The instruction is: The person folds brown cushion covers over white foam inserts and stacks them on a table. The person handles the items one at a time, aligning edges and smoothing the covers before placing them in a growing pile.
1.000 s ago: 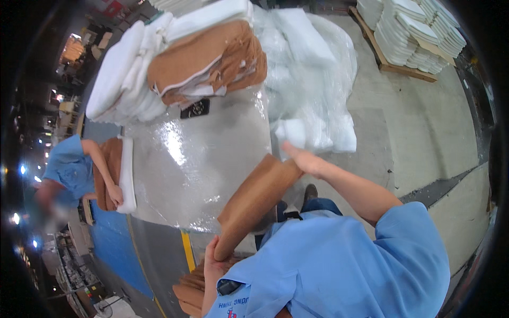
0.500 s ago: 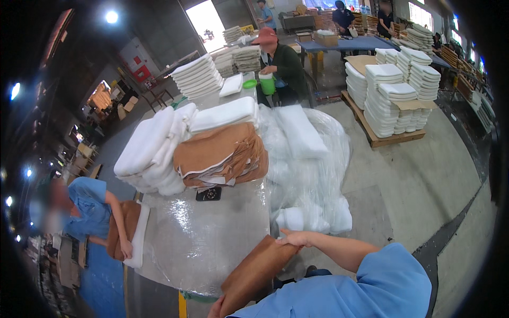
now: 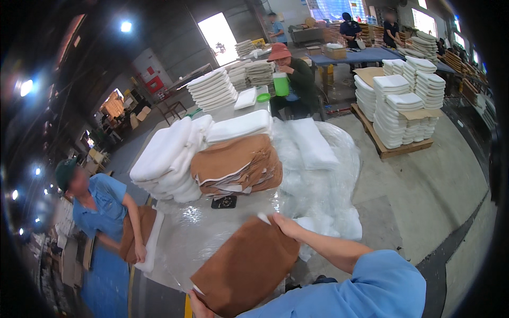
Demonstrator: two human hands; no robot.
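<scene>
Between my hands is a brown fabric cushion cover (image 3: 246, 265), held flat over the near end of the table, with a bit of white padding showing at its two far corners. My right hand (image 3: 288, 228) grips the far right corner, its thumb on top. At the lower left edge my left hand (image 3: 201, 306) is closed on the opposite corner, partly cut off by the picture's rim. Beyond it lies a pile of folded brown covers (image 3: 236, 164), with a black phone-like object (image 3: 224, 202) in front.
White padding (image 3: 164, 151) is heaped at the table's left, and clear plastic-wrapped padding (image 3: 331, 185) at its right. A co-worker in blue (image 3: 106, 204) handles a brown cover at the left. Another person (image 3: 299, 79) sits beyond with a green container (image 3: 281, 85). Stacked pads fill a pallet (image 3: 392, 151).
My hands have raised and tilted the brown cover, so its broad face now shows over the table. The seated person's hand has gone up to the face. The view has shifted slightly.
</scene>
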